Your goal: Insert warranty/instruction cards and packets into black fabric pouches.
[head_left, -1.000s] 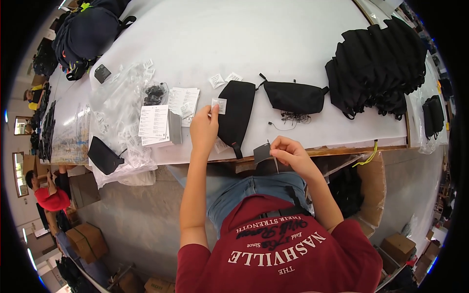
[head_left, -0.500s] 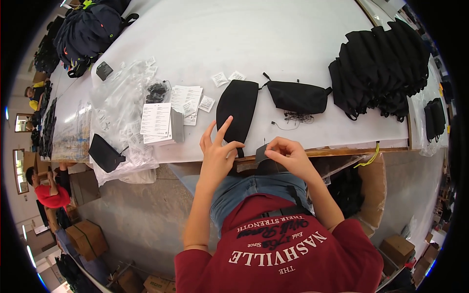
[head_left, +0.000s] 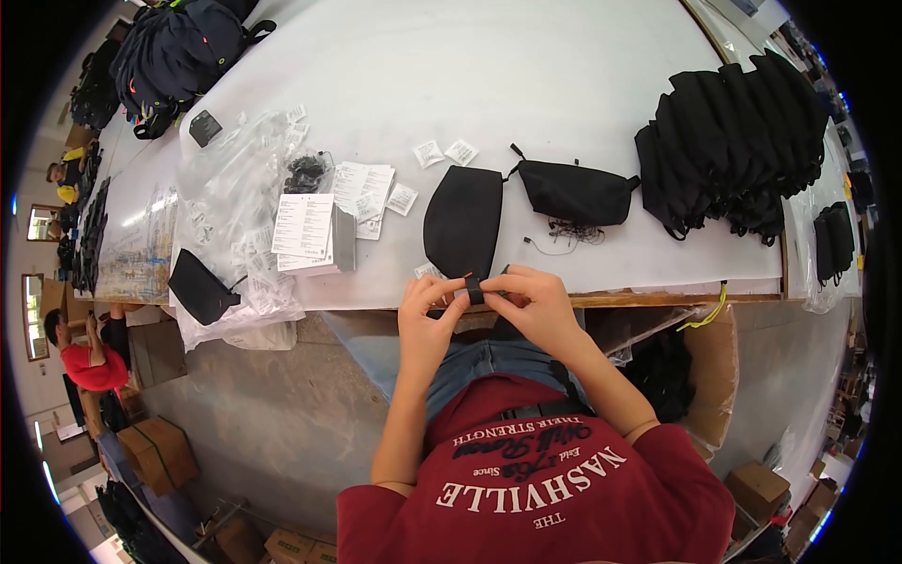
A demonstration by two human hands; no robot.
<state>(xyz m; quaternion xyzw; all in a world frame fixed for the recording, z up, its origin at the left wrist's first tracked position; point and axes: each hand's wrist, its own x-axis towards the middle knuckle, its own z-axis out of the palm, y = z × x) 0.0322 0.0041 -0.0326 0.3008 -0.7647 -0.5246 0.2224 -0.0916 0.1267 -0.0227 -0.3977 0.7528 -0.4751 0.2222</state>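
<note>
Pouch (head_left: 464,216) (contents hidden), loop (head_left: 474,290) between hands (head_left: 427,315) (head_left: 540,308)

I count one left hand (head_left: 427,315), one right hand (head_left: 542,306), three separate black pouches (head_left: 462,221), one heap of black fabric pieces (head_left: 728,141) (quantity not resolvable), two tangles of black cord (head_left: 308,172), two piles of white cards (head_left: 305,228), at least three white sachets (head_left: 460,152).
</note>
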